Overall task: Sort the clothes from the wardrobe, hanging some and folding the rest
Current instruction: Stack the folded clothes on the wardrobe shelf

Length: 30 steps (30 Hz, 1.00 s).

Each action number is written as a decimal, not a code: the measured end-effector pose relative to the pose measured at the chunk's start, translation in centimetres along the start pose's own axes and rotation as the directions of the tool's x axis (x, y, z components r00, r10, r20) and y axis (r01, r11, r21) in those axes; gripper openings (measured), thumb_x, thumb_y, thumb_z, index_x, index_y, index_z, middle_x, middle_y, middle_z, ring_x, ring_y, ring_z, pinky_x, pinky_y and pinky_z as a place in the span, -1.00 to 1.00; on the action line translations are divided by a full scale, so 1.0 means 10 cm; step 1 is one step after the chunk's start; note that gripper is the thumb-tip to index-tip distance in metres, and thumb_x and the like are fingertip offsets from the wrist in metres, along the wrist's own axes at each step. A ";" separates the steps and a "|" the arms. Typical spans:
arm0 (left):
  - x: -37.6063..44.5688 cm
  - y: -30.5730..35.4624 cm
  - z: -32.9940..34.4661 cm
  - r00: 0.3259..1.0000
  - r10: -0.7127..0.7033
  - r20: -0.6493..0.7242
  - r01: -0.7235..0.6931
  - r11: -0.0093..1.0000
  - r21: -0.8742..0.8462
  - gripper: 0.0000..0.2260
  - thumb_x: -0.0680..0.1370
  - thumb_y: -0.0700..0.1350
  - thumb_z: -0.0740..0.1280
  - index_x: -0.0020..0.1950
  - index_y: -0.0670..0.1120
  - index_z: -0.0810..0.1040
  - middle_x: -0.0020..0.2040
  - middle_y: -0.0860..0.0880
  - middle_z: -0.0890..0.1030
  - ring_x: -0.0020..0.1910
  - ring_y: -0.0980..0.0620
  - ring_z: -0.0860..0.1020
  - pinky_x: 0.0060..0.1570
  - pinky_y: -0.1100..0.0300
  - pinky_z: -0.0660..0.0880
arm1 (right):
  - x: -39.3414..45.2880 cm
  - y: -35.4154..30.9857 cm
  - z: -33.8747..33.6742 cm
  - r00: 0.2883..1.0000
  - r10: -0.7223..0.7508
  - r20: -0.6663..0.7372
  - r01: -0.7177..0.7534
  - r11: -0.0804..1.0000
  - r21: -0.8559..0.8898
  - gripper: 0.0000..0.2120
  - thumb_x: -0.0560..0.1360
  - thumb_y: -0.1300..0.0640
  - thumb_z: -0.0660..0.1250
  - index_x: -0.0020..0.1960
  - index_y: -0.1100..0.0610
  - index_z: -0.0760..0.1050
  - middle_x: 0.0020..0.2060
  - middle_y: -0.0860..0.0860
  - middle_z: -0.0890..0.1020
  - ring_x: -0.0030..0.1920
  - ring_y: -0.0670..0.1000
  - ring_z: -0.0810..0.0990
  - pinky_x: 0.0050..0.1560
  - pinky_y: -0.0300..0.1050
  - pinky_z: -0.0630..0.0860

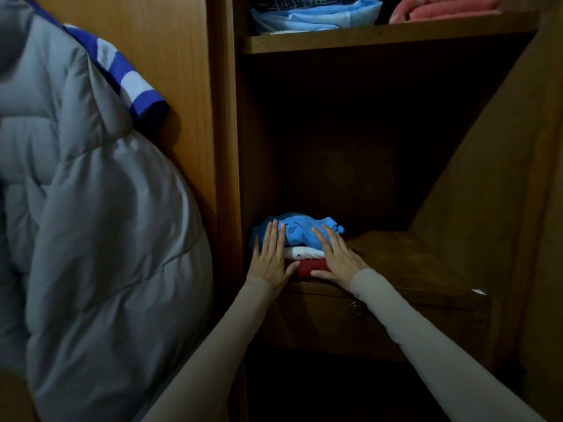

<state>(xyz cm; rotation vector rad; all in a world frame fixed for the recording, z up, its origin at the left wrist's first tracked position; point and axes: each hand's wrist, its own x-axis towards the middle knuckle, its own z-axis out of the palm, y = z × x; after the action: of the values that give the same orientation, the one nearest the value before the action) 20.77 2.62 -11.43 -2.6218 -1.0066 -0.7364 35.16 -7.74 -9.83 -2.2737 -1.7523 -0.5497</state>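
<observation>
A small stack of folded clothes sits at the left of the lower wardrobe shelf (405, 260): a blue garment (300, 231) on top, a white one (304, 253) under it, a red one (312, 267) at the bottom. My left hand (269, 258) lies flat against the stack's left front, fingers straight and reaching onto the blue garment. My right hand (336, 255) lies flat on the right front, fingers straight over the blue and white layers.
A grey puffer jacket (91, 223) hangs at the left, with a blue-and-white striped garment (128, 77) behind it. The upper shelf (380, 38) holds light blue folded cloth (316, 15) and pink cloth (444, 9). A drawer with a round knob (355, 306) sits below.
</observation>
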 end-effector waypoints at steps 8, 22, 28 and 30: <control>-0.07 0.13 -0.08 1.000 -0.015 0.016 0.015 0.999 -0.032 -0.28 0.62 0.13 0.02 0.42 -0.17 -0.45 0.51 -0.15 -0.34 0.50 -0.08 -0.30 0.45 -0.01 -0.26 | -0.08 -0.02 -0.10 0.999 0.033 0.034 -0.032 0.999 -0.027 -0.13 0.51 -0.16 0.23 0.52 0.03 -0.32 0.51 0.10 -0.20 0.52 0.10 -0.11 0.43 0.04 0.13; -0.57 0.16 -0.42 0.974 0.224 0.041 -0.218 0.969 -0.114 -0.40 0.64 -0.06 0.07 0.53 -0.16 -0.22 0.54 -0.15 -0.20 0.52 -0.08 -0.20 0.48 -0.01 -0.16 | -0.74 -0.55 -0.62 0.982 0.177 0.062 -0.173 0.983 -0.065 -0.38 0.58 0.00 0.19 0.53 0.06 -0.03 0.51 0.03 0.07 0.49 0.05 0.10 0.43 -0.03 0.15; -1.11 0.18 -0.53 0.934 0.355 0.040 -0.336 0.911 -0.240 -0.43 0.61 -0.13 0.11 0.54 -0.15 -0.09 0.55 -0.08 -0.01 0.53 -0.01 -0.02 0.50 0.07 -0.07 | -1.38 -0.94 -0.80 0.930 0.325 0.171 -0.315 0.945 -0.086 -0.39 0.58 0.09 0.19 0.53 0.07 -0.02 0.50 0.02 0.08 0.47 0.05 0.14 0.40 -0.03 0.20; -1.33 0.24 -0.54 0.912 0.407 0.053 -0.377 0.881 -0.285 -0.42 0.60 -0.14 0.13 0.54 -0.15 -0.08 0.55 -0.07 0.02 0.52 0.00 0.00 0.50 0.08 -0.05 | -1.67 -1.08 -0.82 0.902 0.385 0.194 -0.373 0.923 -0.099 -0.39 0.58 0.10 0.20 0.53 0.06 -0.01 0.50 0.03 0.09 0.47 0.06 0.15 0.39 -0.03 0.22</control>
<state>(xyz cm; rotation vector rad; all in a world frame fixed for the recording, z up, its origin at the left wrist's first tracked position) 11.89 -8.63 -14.07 -2.9934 -0.3844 -0.6693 19.77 -22.76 -9.95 -2.7066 -1.3240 -0.2953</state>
